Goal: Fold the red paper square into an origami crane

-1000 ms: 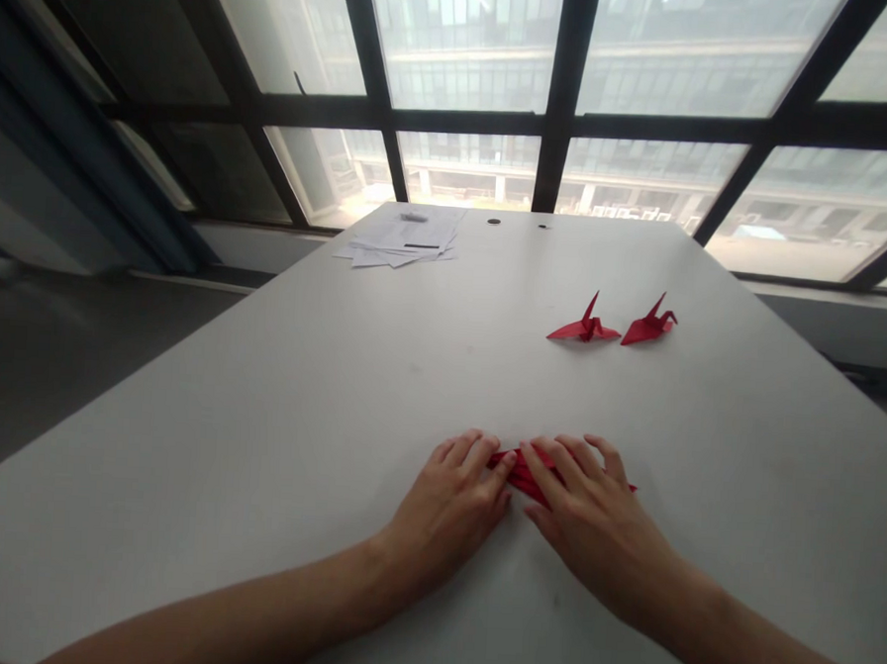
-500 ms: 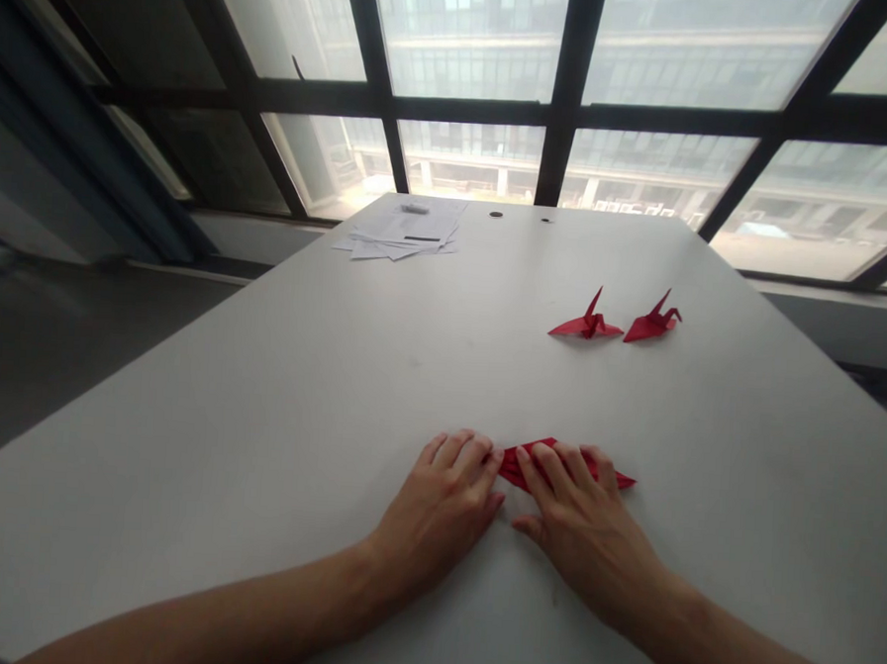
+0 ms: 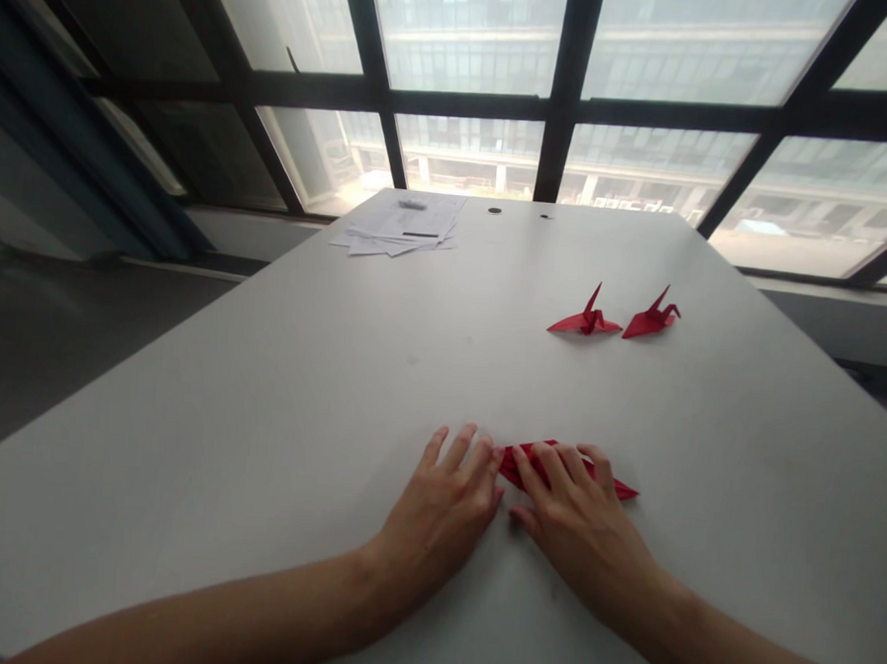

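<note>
A piece of folded red origami paper (image 3: 621, 490) lies on the white table under my right hand (image 3: 577, 507). That hand rests with its fingers spread flat across the paper, covering its middle, and its thumb is out to the side. My left hand (image 3: 443, 505) is at the paper's left tip, its index fingertip touching or very near it. Its other fingers fan out over the tabletop. The left tip is partly hidden by the fingertips. Farther back on the right sit two finished-looking red paper cranes, one (image 3: 585, 323) left of the other (image 3: 650, 321).
Several white paper sheets (image 3: 370, 237) are piled at the table's far left, with a small pale object (image 3: 412, 205) on top. A round dark cable hole (image 3: 494, 211) and a small dark item (image 3: 545, 216) are near the far edge. Large framed windows (image 3: 468, 155) rise beyond the table (image 3: 261, 412).
My left fingers have spread farther apart and lifted slightly. The red paper's right tip has swung a little toward me. The whole view has shifted slightly.
</note>
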